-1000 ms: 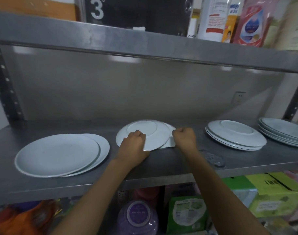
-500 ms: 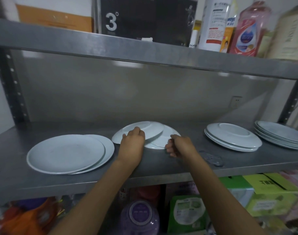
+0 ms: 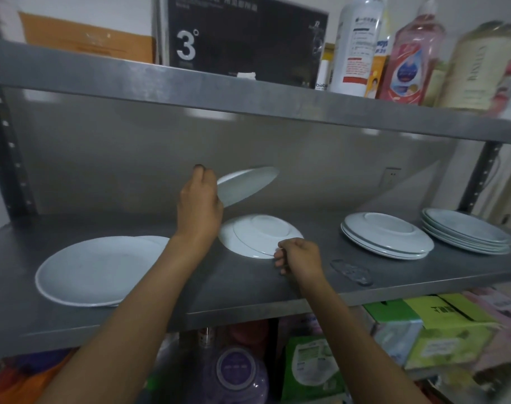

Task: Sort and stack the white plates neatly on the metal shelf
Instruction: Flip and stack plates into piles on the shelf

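- The left hand (image 3: 200, 205) pinches a small white plate (image 3: 245, 185) by its near rim and holds it tilted in the air above the metal shelf (image 3: 248, 284). Only one edge sits in that grip, so I judge the glazed rim could slip and drop onto the plates below.
- The right hand (image 3: 302, 258) is curled at the near edge of two overlapping upturned plates (image 3: 260, 236) that lie on the shelf. Whether its fingers are closed on a rim or only touching it, I cannot tell.
- If that pair is dragged, glaze on bare steel may slide suddenly toward the shelf lip.
- All the plates are smooth, round, glossy ceramic. The upturned ones show raised foot rings.
- A large plate pair (image 3: 99, 269) lies offset at left. Two stacks, the inverted stack (image 3: 386, 236) and the far right stack (image 3: 466, 234), sit near the right end.
- The shelf is dull, brushed grey metal.
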Motion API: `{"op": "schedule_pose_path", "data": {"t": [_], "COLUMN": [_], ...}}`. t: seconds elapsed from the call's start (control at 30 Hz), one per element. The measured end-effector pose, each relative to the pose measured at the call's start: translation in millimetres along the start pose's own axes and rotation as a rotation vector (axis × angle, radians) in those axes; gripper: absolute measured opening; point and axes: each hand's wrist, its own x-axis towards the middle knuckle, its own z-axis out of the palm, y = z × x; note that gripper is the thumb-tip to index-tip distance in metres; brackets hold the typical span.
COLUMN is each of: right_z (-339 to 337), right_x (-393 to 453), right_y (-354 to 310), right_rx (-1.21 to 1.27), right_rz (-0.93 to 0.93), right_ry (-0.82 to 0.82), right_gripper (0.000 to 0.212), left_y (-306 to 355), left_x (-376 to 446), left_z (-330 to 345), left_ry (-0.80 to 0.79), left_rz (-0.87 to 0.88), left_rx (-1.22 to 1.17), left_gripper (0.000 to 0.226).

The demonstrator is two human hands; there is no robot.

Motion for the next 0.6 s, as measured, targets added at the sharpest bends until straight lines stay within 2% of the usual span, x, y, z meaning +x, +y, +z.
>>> {"op": "schedule_pose_path", "data": {"t": [0.07,0.13,0.23,0.33,0.5,0.6], "right_z": [-1.5,-3.8,-10.0,-22.7,-51.1,-66.6], "right_x": [-0.9,-3.3,-6.8,-10.1,-20.4,-27.6], "right_y": [-1.8,-4.5,-7.4,-10.6,-16.8,-17.1], "right_rx": [0.009,0.017,0.037,0.092,-0.043,-0.063], "right_rz": [-0.019,-0.036,-0.061,-0.071,-0.176,-0.241], "right_ry": [0.007,0.015,0.043,0.089,0.192,0.158], "right_gripper": [0.011,0.011,0.018,0.035,0.047,0.048], "left_y": [-5.4,-8.3,-2.7,7.5,19.5,35.7], "left_x": [-0.2,-2.4,-11.1,-21.6,-35.2,-41.8], "left_z": [-1.2,0.3,4.1,10.1,26.3,33.0], "left_ry": [0.081,0.089,0.021,-0.055,-0.154,-0.229], "left_rz": [-0.092,-0.281,-0.553,-0.743,-0.959,-1.004], "left_rx": [-0.191,-0.370,-0.558,-0.727,-0.971,-1.062], "left_gripper": [0.016,0.014,0.009,0.010,0.018,0.020]}}
